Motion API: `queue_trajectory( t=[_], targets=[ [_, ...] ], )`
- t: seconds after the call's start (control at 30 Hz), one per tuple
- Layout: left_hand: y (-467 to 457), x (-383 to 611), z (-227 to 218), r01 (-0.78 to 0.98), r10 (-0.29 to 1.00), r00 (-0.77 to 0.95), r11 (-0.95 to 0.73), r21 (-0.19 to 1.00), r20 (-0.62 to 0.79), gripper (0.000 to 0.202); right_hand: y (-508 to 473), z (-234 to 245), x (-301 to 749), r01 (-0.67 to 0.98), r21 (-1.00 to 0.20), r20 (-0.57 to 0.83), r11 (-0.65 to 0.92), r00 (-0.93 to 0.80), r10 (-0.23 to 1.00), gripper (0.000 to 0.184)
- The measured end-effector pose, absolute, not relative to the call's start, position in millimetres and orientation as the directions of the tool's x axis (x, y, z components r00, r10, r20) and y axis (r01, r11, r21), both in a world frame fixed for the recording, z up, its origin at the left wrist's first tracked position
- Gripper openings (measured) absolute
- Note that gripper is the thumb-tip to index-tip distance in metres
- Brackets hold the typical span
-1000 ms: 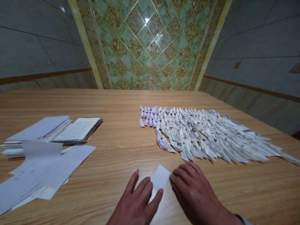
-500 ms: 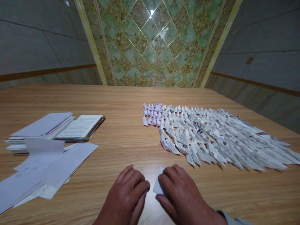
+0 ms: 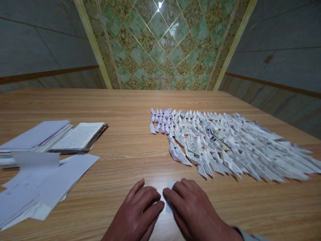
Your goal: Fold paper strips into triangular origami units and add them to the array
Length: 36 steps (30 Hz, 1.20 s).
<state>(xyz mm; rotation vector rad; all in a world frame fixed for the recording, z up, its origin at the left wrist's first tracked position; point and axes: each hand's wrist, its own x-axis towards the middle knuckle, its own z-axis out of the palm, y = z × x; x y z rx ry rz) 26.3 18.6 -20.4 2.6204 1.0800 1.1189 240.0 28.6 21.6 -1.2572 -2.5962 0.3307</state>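
A small folded piece of white paper (image 3: 169, 208) lies at the front middle of the table, mostly covered by my right hand. My right hand (image 3: 192, 207) is closed over it, its fingers bent and pressed down on the paper. Just to the left rests my left hand (image 3: 139, 211), fingers curled together and thumb pointing at the paper's left edge. I see nothing between its thumb and forefinger. Beyond my right hand, many folded paper boats (image 3: 213, 140) stand in tight rows, a few lilac-white ones (image 3: 160, 120) at their left end and printed ones further right.
Loose white sheets (image 3: 57, 180) lie spread at the left. Behind them are a stack of paper (image 3: 37, 134) and a printed pad (image 3: 79, 135). The wooden table (image 3: 120, 110) runs back towards a green tiled wall (image 3: 160, 47).
My right fingers have shifted left and down over the folded paper, covering more of its upper part. My left thumb has come closer to it. The view has shifted slightly.
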Motion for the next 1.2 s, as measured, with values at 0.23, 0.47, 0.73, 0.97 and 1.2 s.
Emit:
queue_trajectory(
  t=[0.23,0.47,0.73,0.97,1.2],
  targets=[
    [19,21,-4,0.566,0.582,0.584,-0.792,0.231,0.566,0.029,30,18,239,0.569,-0.579,0.303,0.584,-0.515,0.802,0.023],
    [16,20,0,0.620,0.624,0.481,-0.739,0.264,0.616,0.026,37,24,235,0.097,-0.984,0.113,0.149,-0.305,0.946,0.019],
    [17,28,3,0.635,0.592,0.512,-0.749,0.189,0.622,0.019,35,17,230,0.111,-0.976,0.147,0.186,-0.294,0.944,0.016],
    [22,29,11,0.569,0.592,0.565,-0.784,0.248,0.574,0.028,39,15,232,0.354,-0.829,0.333,0.434,-0.310,0.890,0.025],
    [23,29,4,0.560,0.624,0.572,-0.772,0.302,0.533,0.030,30,28,237,0.432,-0.469,0.536,0.771,-0.554,0.637,0.024]
  ],
)
